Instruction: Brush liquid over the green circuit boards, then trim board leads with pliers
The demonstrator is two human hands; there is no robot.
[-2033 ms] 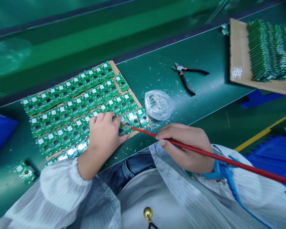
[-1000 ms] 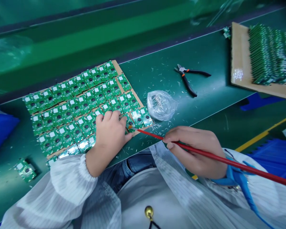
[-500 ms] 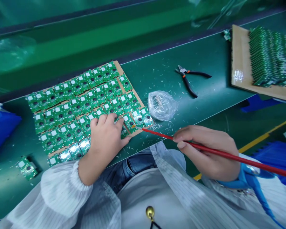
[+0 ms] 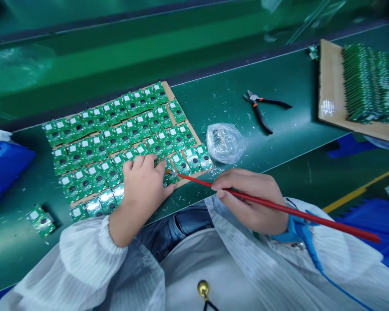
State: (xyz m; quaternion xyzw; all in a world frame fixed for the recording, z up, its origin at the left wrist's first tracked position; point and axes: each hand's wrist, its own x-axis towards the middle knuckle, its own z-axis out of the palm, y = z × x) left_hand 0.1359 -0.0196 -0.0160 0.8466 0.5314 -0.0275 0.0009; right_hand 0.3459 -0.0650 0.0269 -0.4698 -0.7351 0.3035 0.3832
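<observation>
Red brush (image 4: 327, 223) has shifted left, beside left hand (image 4: 142, 190).

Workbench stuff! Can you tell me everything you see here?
boards: many, green, in rows on cardboard
cardboard: two sheets, brown, under the rows and far right
stacked boards: one pile, green, on the far-right cardboard
loose board: one, green, lower left on the bench
pliers: one pair, black and orange, mid-bench
plastic bag: one, clear, beside the rows
brush: one, red, in the right hand
blue crate: one, blue, lower right
wrist strap: one, blue, right wrist
smock: one, white striped, on the person
left hand: on the boards
right hand: holding the brush
</observation>
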